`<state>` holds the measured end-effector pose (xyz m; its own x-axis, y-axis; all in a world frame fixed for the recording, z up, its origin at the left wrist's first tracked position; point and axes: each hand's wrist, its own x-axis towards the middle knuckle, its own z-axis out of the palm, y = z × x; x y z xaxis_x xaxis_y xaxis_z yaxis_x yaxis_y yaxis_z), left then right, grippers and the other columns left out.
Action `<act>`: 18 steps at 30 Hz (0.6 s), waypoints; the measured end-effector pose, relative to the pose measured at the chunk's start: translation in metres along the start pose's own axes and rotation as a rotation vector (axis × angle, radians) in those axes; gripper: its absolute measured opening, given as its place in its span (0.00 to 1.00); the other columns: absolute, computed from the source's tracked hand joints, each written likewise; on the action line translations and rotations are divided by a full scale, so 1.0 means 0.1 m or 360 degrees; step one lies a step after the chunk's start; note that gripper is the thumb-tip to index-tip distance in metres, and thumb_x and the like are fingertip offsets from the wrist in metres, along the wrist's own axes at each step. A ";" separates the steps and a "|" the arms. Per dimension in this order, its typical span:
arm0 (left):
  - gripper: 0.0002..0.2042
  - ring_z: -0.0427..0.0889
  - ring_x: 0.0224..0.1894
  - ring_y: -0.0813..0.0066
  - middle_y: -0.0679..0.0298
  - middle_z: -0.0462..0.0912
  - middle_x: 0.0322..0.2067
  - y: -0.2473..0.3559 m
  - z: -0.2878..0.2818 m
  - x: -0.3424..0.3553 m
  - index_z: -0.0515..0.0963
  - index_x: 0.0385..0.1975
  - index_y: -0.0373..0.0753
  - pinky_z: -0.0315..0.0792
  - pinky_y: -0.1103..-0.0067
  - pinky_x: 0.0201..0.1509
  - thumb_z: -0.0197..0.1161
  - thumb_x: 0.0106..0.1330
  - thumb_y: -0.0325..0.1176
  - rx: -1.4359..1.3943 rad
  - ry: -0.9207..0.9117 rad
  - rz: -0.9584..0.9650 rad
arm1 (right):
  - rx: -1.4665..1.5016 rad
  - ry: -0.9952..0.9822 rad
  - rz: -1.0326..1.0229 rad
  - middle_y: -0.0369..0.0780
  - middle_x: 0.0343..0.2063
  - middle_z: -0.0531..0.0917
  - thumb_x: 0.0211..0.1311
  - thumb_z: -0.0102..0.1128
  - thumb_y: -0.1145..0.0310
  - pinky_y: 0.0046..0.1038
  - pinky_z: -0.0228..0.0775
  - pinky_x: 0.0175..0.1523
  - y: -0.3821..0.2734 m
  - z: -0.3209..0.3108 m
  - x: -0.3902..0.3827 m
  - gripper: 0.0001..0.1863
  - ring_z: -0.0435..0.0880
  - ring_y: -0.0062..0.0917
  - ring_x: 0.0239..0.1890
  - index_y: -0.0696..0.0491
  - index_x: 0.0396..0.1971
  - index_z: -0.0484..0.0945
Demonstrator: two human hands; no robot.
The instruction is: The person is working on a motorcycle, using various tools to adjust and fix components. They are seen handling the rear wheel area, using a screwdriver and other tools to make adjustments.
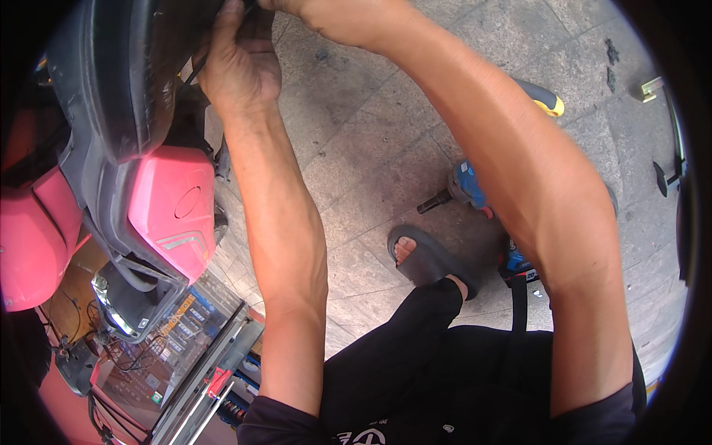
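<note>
A scooter with a black seat (122, 74) and pink body panels (174, 208) stands on my left. At the top edge, my left hand (241, 74) reaches up beside the seat's end, its thumb and fingers closing around something dark in the shadow that I cannot make out. A thin black cable (194, 73) runs by its wrist. My right hand (304, 11) meets it from the right, close to the left fingertips. The upper frame edge cuts off the right fingers, so their grip is hidden.
A blue cordless impact wrench (466, 185) with a black socket stands on the paved floor, partly behind my right forearm. Beyond that arm lies a yellow-and-black handle (547, 98). My foot wears a dark slide sandal (437, 263). A glass display case (174, 348) is at the lower left.
</note>
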<state>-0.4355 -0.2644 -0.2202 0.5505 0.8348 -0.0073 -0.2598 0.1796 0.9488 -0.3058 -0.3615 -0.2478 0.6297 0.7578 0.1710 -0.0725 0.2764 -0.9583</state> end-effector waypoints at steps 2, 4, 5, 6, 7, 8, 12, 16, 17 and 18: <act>0.11 0.86 0.49 0.67 0.58 0.87 0.46 0.00 0.02 -0.01 0.81 0.51 0.35 0.82 0.71 0.57 0.61 0.71 0.24 0.0028 0.0020 0.0027 | 0.0052 -0.0044 0.0044 0.48 0.38 0.84 0.55 0.70 0.72 0.35 0.76 0.52 0.00 -0.03 0.02 0.09 0.85 0.38 0.44 0.60 0.34 0.86; 0.11 0.86 0.49 0.66 0.58 0.87 0.47 0.01 0.03 -0.02 0.81 0.51 0.35 0.82 0.71 0.57 0.61 0.72 0.25 0.0047 0.0068 -0.0001 | 0.0113 -0.0117 0.0116 0.48 0.37 0.84 0.54 0.70 0.72 0.35 0.77 0.52 -0.01 -0.06 0.04 0.09 0.85 0.37 0.44 0.60 0.34 0.86; 0.11 0.86 0.49 0.66 0.58 0.87 0.47 0.02 0.04 -0.03 0.81 0.51 0.35 0.82 0.70 0.57 0.61 0.72 0.25 0.0057 0.0093 -0.0016 | 0.0104 -0.0108 0.0108 0.48 0.37 0.85 0.54 0.70 0.72 0.35 0.77 0.52 -0.01 -0.06 0.04 0.10 0.86 0.37 0.44 0.60 0.35 0.86; 0.11 0.86 0.49 0.66 0.58 0.87 0.47 0.03 0.05 -0.03 0.81 0.51 0.34 0.82 0.70 0.58 0.61 0.72 0.25 0.0054 0.0083 -0.0026 | 0.0096 -0.0099 0.0100 0.48 0.36 0.85 0.54 0.70 0.72 0.35 0.77 0.52 -0.01 -0.06 0.03 0.10 0.86 0.38 0.43 0.61 0.35 0.86; 0.11 0.86 0.49 0.66 0.57 0.87 0.47 0.03 0.06 -0.04 0.81 0.52 0.34 0.82 0.70 0.58 0.61 0.72 0.26 0.0051 0.0073 -0.0036 | 0.0088 -0.0091 0.0092 0.48 0.36 0.85 0.54 0.70 0.72 0.35 0.77 0.52 -0.01 -0.05 0.03 0.10 0.86 0.38 0.43 0.61 0.35 0.86; 0.11 0.86 0.48 0.66 0.57 0.87 0.47 0.04 0.06 -0.05 0.81 0.52 0.34 0.82 0.70 0.58 0.61 0.72 0.26 0.0050 0.0065 -0.0048 | 0.0057 -0.0064 0.0089 0.48 0.36 0.85 0.54 0.70 0.72 0.35 0.77 0.52 -0.01 -0.05 0.02 0.10 0.86 0.38 0.43 0.61 0.35 0.86; 0.12 0.87 0.48 0.66 0.57 0.87 0.47 0.06 0.04 -0.04 0.80 0.53 0.34 0.82 0.69 0.57 0.61 0.72 0.27 0.0057 0.0049 -0.0099 | -0.0037 -0.0041 0.0052 0.49 0.38 0.85 0.54 0.71 0.71 0.35 0.77 0.52 -0.01 -0.04 0.01 0.11 0.86 0.38 0.44 0.61 0.35 0.86; 0.12 0.87 0.48 0.66 0.57 0.87 0.48 0.07 0.02 -0.04 0.80 0.53 0.35 0.82 0.68 0.57 0.62 0.72 0.29 0.0084 0.0039 -0.0123 | -0.0058 -0.0067 0.0043 0.50 0.38 0.86 0.53 0.70 0.70 0.35 0.77 0.52 -0.02 -0.06 0.03 0.11 0.87 0.38 0.44 0.61 0.34 0.87; 0.13 0.87 0.48 0.66 0.58 0.87 0.48 0.07 0.02 -0.05 0.80 0.53 0.35 0.82 0.68 0.57 0.62 0.72 0.29 0.0098 0.0051 -0.0123 | -0.0045 -0.0087 0.0062 0.49 0.37 0.86 0.53 0.70 0.70 0.35 0.78 0.51 -0.03 -0.06 0.03 0.11 0.87 0.38 0.43 0.61 0.34 0.87; 0.13 0.87 0.48 0.66 0.58 0.87 0.48 0.07 0.01 -0.05 0.80 0.53 0.35 0.82 0.68 0.57 0.62 0.72 0.29 0.0103 0.0048 -0.0125 | -0.0031 -0.0109 0.0079 0.49 0.36 0.87 0.53 0.70 0.70 0.34 0.78 0.51 -0.04 -0.07 0.04 0.11 0.87 0.37 0.42 0.61 0.34 0.87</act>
<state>-0.4387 -0.2681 -0.2134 0.5430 0.8348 -0.0910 -0.1645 0.2121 0.9633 -0.2977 -0.3637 -0.2453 0.5714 0.8091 0.1376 -0.0867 0.2262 -0.9702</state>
